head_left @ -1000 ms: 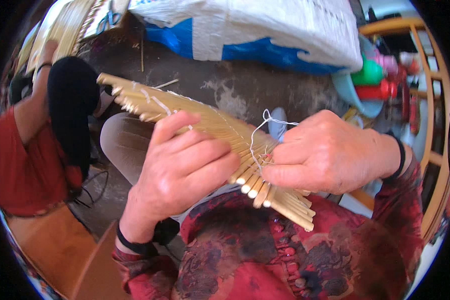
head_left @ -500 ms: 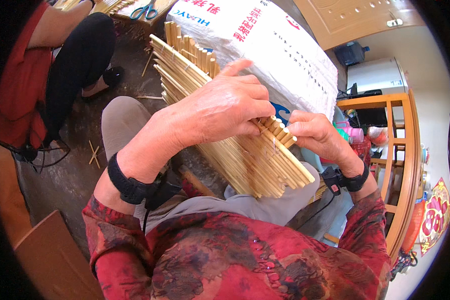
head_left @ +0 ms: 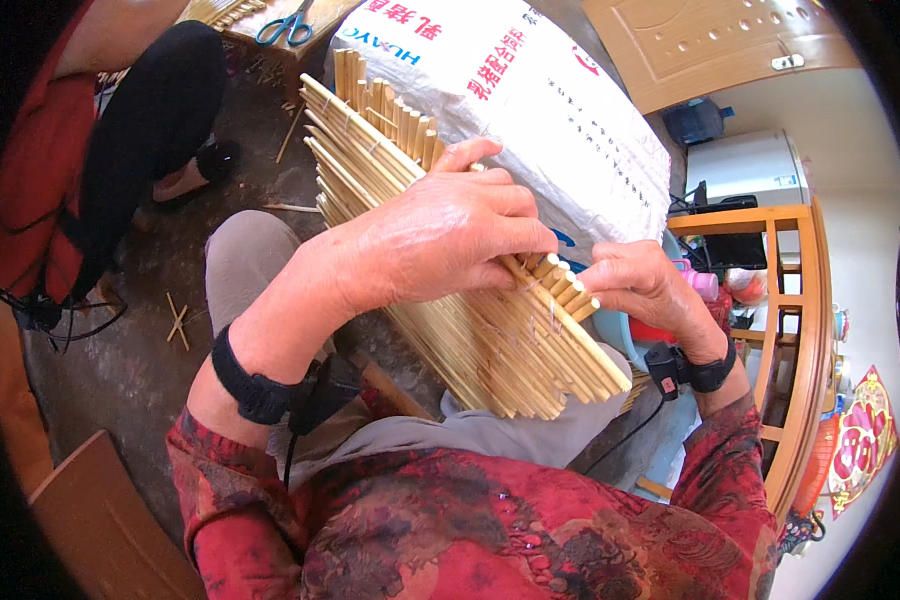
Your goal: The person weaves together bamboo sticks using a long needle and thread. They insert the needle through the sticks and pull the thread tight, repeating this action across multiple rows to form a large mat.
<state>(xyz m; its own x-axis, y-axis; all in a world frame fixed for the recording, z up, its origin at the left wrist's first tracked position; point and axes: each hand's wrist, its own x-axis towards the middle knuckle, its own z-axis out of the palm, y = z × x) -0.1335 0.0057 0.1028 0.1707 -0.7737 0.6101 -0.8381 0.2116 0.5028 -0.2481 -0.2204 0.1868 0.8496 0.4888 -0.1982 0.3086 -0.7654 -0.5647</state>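
Observation:
A mat of straw-coloured stalks (head_left: 470, 350), joined side by side with thread, lies slantwise across my lap. A row of short cut stalk ends stands up along its far edge. My left hand (head_left: 440, 240) is closed over that edge, its thumb and fingers around the stalks and the index finger lifted outward. At the right end, the fingers of my right hand (head_left: 645, 285) are bent and pressed against several cut stalk ends (head_left: 567, 287). Whether thread lies between those fingertips is hidden.
A white woven sack (head_left: 530, 110) lies just beyond the mat. To the right stand a wooden rack (head_left: 815, 300) and a light blue basin (head_left: 615, 328). Another person's dark-trousered leg (head_left: 155, 120) is at left. Blue-handled scissors (head_left: 288, 27) rest on a box at the top.
The mat's right end and both hands sit slightly lower in the picture. My right hand has shifted a little rightward, still at the stalk ends. My left hand keeps its hold.

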